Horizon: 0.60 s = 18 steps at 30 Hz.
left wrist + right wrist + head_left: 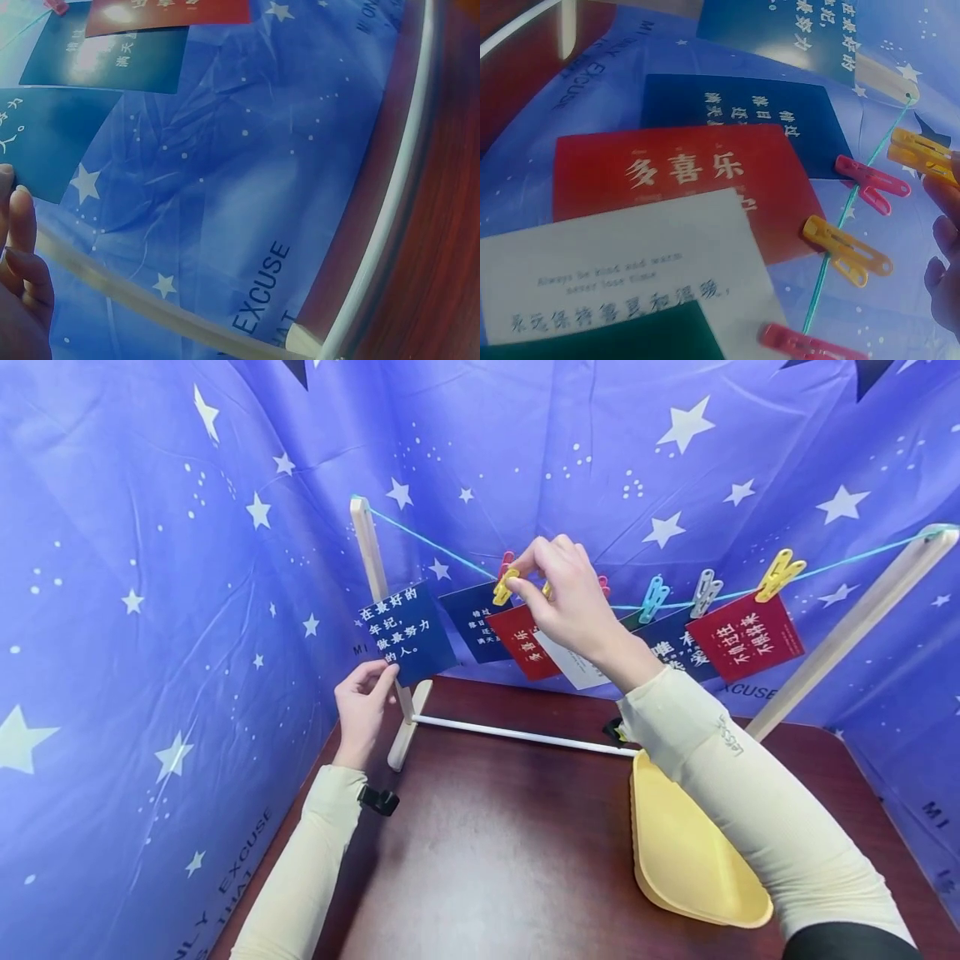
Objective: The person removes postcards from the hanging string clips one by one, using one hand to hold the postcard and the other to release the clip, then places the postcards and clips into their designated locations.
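Observation:
My left hand (363, 702) pinches a dark blue card (411, 631) with white writing by its lower edge, beside the left wooden post. Up at the green string (435, 545), my right hand (566, 597) pinches a yellow clothespin (922, 154) between thumb and fingers. That pin is apart from the held card. Another blue card (742, 97) hangs nearby from a pink clothespin (870, 180). A red card (682, 165) hangs from a second yellow clothespin (847, 247), with a white card (607, 277) overlapping it. My right hand partly hides these cards in the head view.
Farther right, grey, blue and yellow clothespins (780, 575) hold more cards, including a red one (746, 639). Wooden posts (855, 631) carry the string. A white rod (525, 735) runs low between them. A yellow bin (697, 860) stands on the dark table (480, 852) under my right forearm.

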Motion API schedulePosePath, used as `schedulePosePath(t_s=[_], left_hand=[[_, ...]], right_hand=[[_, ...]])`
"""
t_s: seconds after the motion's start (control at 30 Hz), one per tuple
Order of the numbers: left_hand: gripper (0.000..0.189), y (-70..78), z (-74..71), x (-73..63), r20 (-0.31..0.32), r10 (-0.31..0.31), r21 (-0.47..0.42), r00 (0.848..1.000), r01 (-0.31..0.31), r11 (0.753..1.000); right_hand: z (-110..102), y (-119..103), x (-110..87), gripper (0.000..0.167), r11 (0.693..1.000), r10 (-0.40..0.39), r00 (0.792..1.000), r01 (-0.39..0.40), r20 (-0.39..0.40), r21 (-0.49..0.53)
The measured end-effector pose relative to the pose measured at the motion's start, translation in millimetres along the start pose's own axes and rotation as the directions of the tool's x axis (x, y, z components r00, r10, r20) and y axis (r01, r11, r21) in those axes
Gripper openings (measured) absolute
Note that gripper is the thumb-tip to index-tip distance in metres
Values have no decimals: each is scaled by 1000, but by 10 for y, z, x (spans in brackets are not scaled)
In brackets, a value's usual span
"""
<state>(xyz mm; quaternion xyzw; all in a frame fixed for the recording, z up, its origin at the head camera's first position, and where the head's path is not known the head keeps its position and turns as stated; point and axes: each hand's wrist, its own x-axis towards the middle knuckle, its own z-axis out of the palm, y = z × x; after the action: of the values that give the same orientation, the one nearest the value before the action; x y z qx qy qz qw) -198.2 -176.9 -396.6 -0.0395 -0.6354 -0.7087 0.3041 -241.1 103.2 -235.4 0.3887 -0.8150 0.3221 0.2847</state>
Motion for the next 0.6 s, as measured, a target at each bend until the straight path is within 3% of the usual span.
schedulePosePath(t_s=[0.13, 0.4, 0.6], left_hand=[[14, -11, -28, -10, 6, -21, 27, 1000, 21, 999], [15, 94, 23, -112, 69, 24, 46, 997, -27, 999], [14, -36, 69, -162, 83, -9, 60, 996, 4, 998]], right_hand=[[-32, 32, -88, 12, 1000, -19, 1000, 19, -8, -21], [-98, 90, -275, 13, 999, -12, 1000, 12, 9, -40], [-122, 148, -384, 14, 998, -24, 999, 25, 23, -64]])
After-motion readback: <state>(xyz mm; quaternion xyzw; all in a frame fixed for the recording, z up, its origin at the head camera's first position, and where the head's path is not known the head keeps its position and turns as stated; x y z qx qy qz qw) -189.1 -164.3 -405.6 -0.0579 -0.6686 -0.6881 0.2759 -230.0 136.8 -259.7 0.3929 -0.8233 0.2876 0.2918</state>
